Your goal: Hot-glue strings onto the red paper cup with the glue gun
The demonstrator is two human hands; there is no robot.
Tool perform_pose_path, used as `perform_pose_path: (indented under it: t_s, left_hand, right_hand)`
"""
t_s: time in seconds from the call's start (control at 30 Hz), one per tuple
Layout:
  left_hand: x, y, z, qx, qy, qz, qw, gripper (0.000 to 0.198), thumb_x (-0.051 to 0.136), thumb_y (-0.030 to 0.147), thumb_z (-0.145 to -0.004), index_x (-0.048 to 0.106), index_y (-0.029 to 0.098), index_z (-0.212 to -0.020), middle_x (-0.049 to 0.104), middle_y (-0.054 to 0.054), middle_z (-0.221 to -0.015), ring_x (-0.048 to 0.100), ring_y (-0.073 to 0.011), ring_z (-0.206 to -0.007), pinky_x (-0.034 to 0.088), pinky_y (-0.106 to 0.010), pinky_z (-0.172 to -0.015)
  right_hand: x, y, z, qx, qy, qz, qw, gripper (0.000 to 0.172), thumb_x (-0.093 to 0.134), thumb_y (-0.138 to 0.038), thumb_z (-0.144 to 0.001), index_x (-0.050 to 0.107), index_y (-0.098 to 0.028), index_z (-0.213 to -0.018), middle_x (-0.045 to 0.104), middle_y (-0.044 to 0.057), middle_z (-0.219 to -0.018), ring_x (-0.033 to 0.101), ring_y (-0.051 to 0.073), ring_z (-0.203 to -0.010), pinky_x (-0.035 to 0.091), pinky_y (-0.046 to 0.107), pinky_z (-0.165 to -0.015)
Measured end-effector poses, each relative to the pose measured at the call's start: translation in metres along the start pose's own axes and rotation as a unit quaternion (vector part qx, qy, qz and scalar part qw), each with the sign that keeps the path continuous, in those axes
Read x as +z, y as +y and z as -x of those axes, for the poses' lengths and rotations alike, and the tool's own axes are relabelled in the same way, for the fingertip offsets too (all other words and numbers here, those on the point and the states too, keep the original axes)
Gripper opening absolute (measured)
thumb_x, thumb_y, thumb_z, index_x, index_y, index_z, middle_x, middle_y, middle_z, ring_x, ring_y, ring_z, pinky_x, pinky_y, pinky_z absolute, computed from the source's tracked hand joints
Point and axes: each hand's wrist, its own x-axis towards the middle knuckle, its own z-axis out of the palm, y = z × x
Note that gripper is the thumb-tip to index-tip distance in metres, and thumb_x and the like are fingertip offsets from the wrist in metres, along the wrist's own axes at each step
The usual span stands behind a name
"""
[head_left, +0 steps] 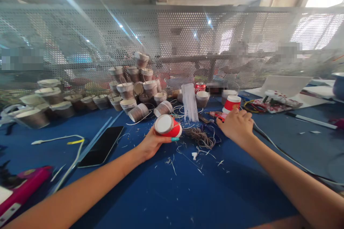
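Note:
My left hand (153, 143) is wrapped around a red and white paper cup (176, 128), held tilted just above the blue table. A white round end and a grey-brown band show at the cup's upper left. At the right, my right hand (239, 125) is closed over a pink-red glue gun (220, 115), its nozzle pointing left; the hand hides most of the body. Directly behind that hand stands another red and white cup (232, 103). Between the hands lies a tangled bundle of brown cord (201, 137).
Stacked small pots with brown sides and white rims (126, 89) stand at the back left. Clear glue sticks (190, 102) and a red can (200, 87) are behind the cord. A black phone (103, 146) lies left; a cable (282, 154) runs right. White scraps litter the table (161, 193).

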Motion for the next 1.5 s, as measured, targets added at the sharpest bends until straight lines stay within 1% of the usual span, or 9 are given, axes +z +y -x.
perform_pose_path:
  t_s: [0.23, 0.43, 0.57, 0.67, 0.73, 0.87, 1.07, 1.23, 1.5]
  left_hand:
    - [-0.003, -0.001, 0.001, -0.013, -0.032, 0.029, 0.999, 0.082, 0.072, -0.004, -0.045, 0.052, 0.026, -0.119, 0.068, -0.001, -0.099, 0.059, -0.0202, -0.094, 0.046, -0.031, -0.082]
    - [-0.009, -0.002, 0.001, -0.027, -0.058, 0.053, 0.997, 0.076, 0.068, -0.002, -0.049, 0.053, 0.026, -0.118, 0.067, -0.001, -0.104, 0.059, -0.0211, -0.096, 0.046, -0.033, -0.082]
    - [-0.009, -0.001, 0.001, -0.031, -0.077, 0.072, 0.994, 0.069, 0.066, 0.0, -0.052, 0.055, 0.024, -0.116, 0.067, -0.003, -0.106, 0.059, -0.0222, -0.097, 0.045, -0.034, -0.082]
    - [-0.009, 0.001, 0.001, -0.036, -0.095, 0.085, 0.991, 0.063, 0.064, 0.003, -0.052, 0.058, 0.021, -0.112, 0.069, -0.004, -0.102, 0.06, -0.0217, -0.094, 0.045, -0.034, -0.082]
    - [-0.009, 0.002, 0.001, -0.043, -0.104, 0.089, 0.99, 0.058, 0.062, 0.006, -0.053, 0.06, 0.018, -0.11, 0.069, -0.005, -0.101, 0.061, -0.0226, -0.094, 0.044, -0.035, -0.084]
    - [-0.009, 0.002, 0.0, -0.063, -0.114, 0.074, 0.989, 0.05, 0.059, 0.009, -0.053, 0.064, 0.014, -0.102, 0.07, -0.007, -0.098, 0.061, -0.0237, -0.093, 0.042, -0.036, -0.085]
    - [-0.013, -0.002, -0.001, -0.066, -0.116, 0.052, 0.99, 0.046, 0.06, 0.013, -0.053, 0.065, 0.013, -0.098, 0.071, -0.006, -0.091, 0.062, -0.0222, -0.086, 0.043, -0.035, -0.081]
    - [-0.015, -0.004, -0.002, -0.067, -0.128, 0.047, 0.988, 0.047, 0.061, 0.015, -0.056, 0.061, 0.013, -0.103, 0.069, -0.008, -0.098, 0.06, -0.0255, -0.094, 0.04, -0.039, -0.087]
    - [-0.014, -0.004, -0.002, -0.068, -0.131, 0.047, 0.988, 0.054, 0.062, 0.015, -0.057, 0.059, 0.015, -0.111, 0.068, -0.009, -0.104, 0.059, -0.0278, -0.1, 0.038, -0.04, -0.09]
  right_hand:
    - [0.004, 0.007, -0.014, 0.06, -0.176, -0.005, 0.983, 0.061, 0.048, -0.044, -0.081, 0.047, 0.005, -0.117, 0.054, 0.032, -0.111, 0.055, 0.038, -0.105, 0.043, 0.04, -0.077]
    - [0.007, 0.02, -0.025, -0.091, -0.12, -0.027, 0.988, 0.051, 0.036, -0.048, -0.086, 0.066, -0.006, -0.082, 0.065, 0.023, -0.08, 0.064, 0.032, -0.079, 0.042, 0.035, -0.061]
    - [0.006, 0.01, -0.024, -0.043, -0.099, -0.181, 0.978, 0.056, 0.038, -0.063, -0.078, 0.06, -0.014, -0.06, 0.057, 0.011, -0.054, 0.056, 0.022, -0.053, 0.033, 0.03, -0.047]
    - [0.002, -0.005, -0.012, 0.005, -0.11, -0.373, 0.922, 0.044, 0.048, -0.058, -0.073, 0.053, -0.017, -0.057, 0.051, 0.003, -0.049, 0.047, 0.013, -0.045, 0.03, 0.027, -0.045]
    - [-0.003, -0.014, -0.001, 0.031, -0.164, -0.528, 0.833, 0.033, 0.055, -0.05, -0.071, 0.052, -0.017, -0.065, 0.05, -0.001, -0.048, 0.046, 0.011, -0.043, 0.032, 0.024, -0.044]
    - [-0.01, -0.024, 0.016, 0.032, -0.276, -0.618, 0.735, 0.028, 0.059, -0.042, -0.067, 0.046, -0.018, -0.063, 0.043, -0.005, -0.04, 0.04, 0.008, -0.035, 0.028, 0.023, -0.039]
    - [-0.001, -0.026, 0.022, -0.007, -0.208, -0.569, 0.795, 0.037, 0.064, -0.047, -0.063, 0.041, -0.021, -0.074, 0.041, -0.008, -0.052, 0.038, 0.007, -0.039, 0.027, 0.023, -0.039]
    - [0.001, -0.025, 0.03, -0.124, -0.035, -0.459, 0.879, 0.033, 0.059, -0.042, -0.068, 0.032, -0.022, -0.065, 0.036, -0.008, -0.053, 0.032, 0.007, -0.047, 0.026, 0.024, -0.046]
    - [-0.003, -0.029, 0.042, -0.202, 0.004, -0.429, 0.88, 0.024, 0.053, -0.036, -0.073, 0.034, -0.022, -0.071, 0.046, -0.003, -0.057, 0.036, 0.009, -0.048, 0.029, 0.025, -0.048]
